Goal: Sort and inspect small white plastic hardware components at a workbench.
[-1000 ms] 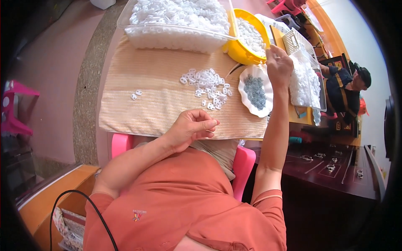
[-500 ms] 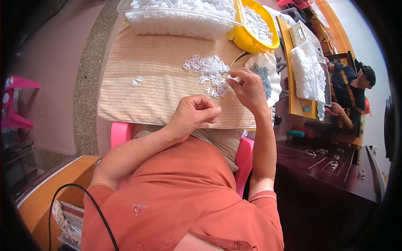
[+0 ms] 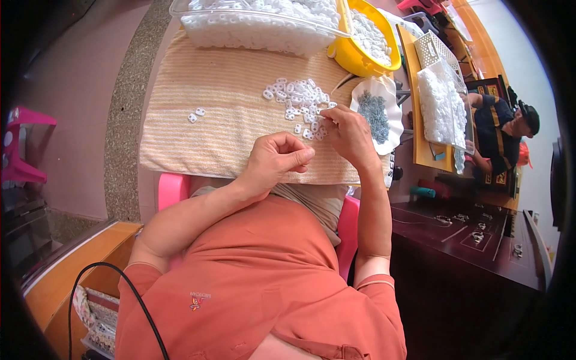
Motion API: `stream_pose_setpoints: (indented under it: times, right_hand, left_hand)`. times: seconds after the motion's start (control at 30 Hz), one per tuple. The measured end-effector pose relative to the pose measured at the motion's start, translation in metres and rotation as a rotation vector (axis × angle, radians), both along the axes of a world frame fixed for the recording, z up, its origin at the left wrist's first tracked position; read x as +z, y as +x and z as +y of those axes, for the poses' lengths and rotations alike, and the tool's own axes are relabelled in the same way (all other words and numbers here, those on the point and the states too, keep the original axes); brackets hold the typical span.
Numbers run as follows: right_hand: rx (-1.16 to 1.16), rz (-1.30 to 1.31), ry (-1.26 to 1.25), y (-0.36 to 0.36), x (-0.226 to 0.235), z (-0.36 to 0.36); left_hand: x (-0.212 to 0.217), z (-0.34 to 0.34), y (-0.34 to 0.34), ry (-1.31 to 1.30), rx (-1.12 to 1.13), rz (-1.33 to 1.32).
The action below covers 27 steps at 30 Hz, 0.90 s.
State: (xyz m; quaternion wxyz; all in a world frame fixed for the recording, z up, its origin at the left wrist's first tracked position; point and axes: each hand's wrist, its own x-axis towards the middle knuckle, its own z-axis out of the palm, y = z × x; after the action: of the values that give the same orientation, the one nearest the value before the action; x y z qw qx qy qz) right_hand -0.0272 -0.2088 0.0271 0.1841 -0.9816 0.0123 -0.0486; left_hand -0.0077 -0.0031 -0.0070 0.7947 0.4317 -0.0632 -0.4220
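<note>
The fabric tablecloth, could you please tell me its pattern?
The fabric tablecloth has beige and cream stripes, in the head view.

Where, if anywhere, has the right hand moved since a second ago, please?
Yes: judged against the yellow basin, the right hand has moved left and down in the view.

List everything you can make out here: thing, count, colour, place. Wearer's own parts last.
striped towel: 1, beige, centre
large bin: 1, clear, towel's far end
basin: 1, yellow, right of large bin
loose pieces: many, white, mid-towel
separate pieces: 2, white, towel's left
fluted dish: 1, white, towel's right edge
tiny pieces: many, grey, in fluted dish
second bin: 1, clear, right
perforated basket: 1, white, beyond second bin
stool: 1, pink, far left
chair: 1, pink, beneath wearer
cable: 1, black, lower left
co-worker: 1, dark clothing, far right
shirt: 1, orange-red, bottom centre
left hand: 1, bare, towel's near side
right hand: 1, bare, beside loose pieces
</note>
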Motion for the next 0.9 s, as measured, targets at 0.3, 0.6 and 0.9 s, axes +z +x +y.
stream_pose_setpoints:
  times: [0.3,0.6,0.9]
  right_hand:
    - [0.023,-0.065,0.337,-0.004,0.006,0.005]
    - [0.0,-0.068,0.111,-0.016,-0.006,0.013]
    - [-0.1,0.008,0.091,-0.016,-0.009,0.027]
  left_hand:
    - [0.003,0.002,0.004,0.023,0.063,0.04]
    - [-0.001,0.0,0.002,0.009,0.075,0.015]
    - [0.0,0.001,0.002,0.014,0.071,0.014]
